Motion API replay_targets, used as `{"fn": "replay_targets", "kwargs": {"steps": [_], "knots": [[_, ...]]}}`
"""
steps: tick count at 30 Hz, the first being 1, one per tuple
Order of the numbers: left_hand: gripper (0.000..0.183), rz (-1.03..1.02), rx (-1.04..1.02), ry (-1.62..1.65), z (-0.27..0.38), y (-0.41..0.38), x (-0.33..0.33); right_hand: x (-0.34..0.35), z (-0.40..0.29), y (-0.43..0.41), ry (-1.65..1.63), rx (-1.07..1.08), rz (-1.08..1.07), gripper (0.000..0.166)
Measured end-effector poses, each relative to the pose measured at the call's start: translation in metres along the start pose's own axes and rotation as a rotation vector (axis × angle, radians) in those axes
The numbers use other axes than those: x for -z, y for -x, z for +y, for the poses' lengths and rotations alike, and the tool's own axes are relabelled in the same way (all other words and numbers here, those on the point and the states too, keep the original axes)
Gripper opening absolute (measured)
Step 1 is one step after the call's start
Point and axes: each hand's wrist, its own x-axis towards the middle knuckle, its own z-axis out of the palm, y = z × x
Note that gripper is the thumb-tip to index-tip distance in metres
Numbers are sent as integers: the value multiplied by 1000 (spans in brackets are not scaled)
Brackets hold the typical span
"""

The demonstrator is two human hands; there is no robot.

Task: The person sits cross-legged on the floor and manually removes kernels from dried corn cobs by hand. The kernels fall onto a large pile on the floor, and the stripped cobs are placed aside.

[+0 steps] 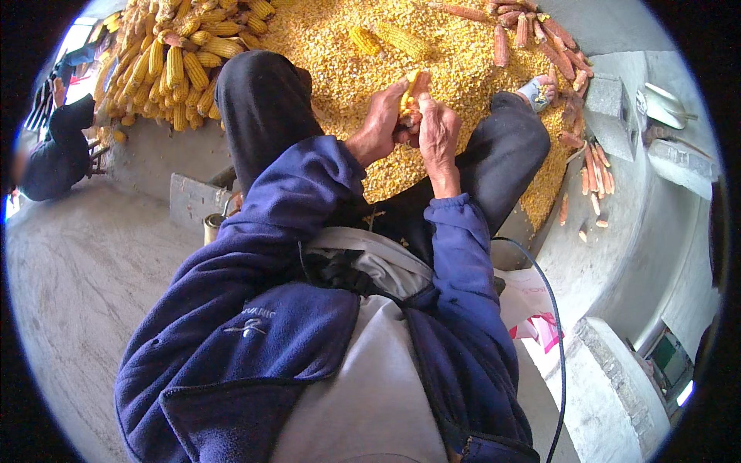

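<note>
Between my hands is a partly shelled corn cob [414,92], with yellow kernels on its left side and bare reddish core on its right. My left hand [376,124] grips it from the left, thumb along its side. Curled against its lower right side is my right hand [440,133], thumb pressed on the cob. The fingers hide the cob's lower end, and I cannot tell whether a second cob is in there. Beneath both hands spreads a heap of loose corn kernels [336,81]. Two yellow ears, one long [403,40] and one short [365,41], lie on it beyond my hands.
Unshelled ears [173,69] are piled at the upper left. Bare red cobs [521,29] lie at the upper right, with several more [596,168] on the concrete floor. A concrete block [608,110] borders the kernels. Another person [58,144] sits at the far left. A black cable [558,324] hangs at my right.
</note>
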Motion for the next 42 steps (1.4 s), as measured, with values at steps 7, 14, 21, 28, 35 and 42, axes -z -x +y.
{"fn": "replay_targets", "kwargs": {"steps": [7, 14, 21, 28, 35, 42], "knots": [[34, -17, -6, -36, -6, -5, 8, 2, -10, 3, 520, 273, -42, 63], [32, -11, 76, 57, -1, 3, 0, 0, 4, 1, 484, 336, 64, 44], [44, 45, -99, -195, -5, 2, 3, 4, -3, 0, 328, 146, -113, 64], [37, 108, 15, -71, -8, -1, -2, -3, -4, 3, 561, 270, 55, 43], [34, 25, -10, -42, -6, -1, 2, 0, 3, 4, 129, 52, -29, 54], [33, 52, 8, -35, -11, -6, 6, 2, -2, 5, 519, 308, -65, 53]]}}
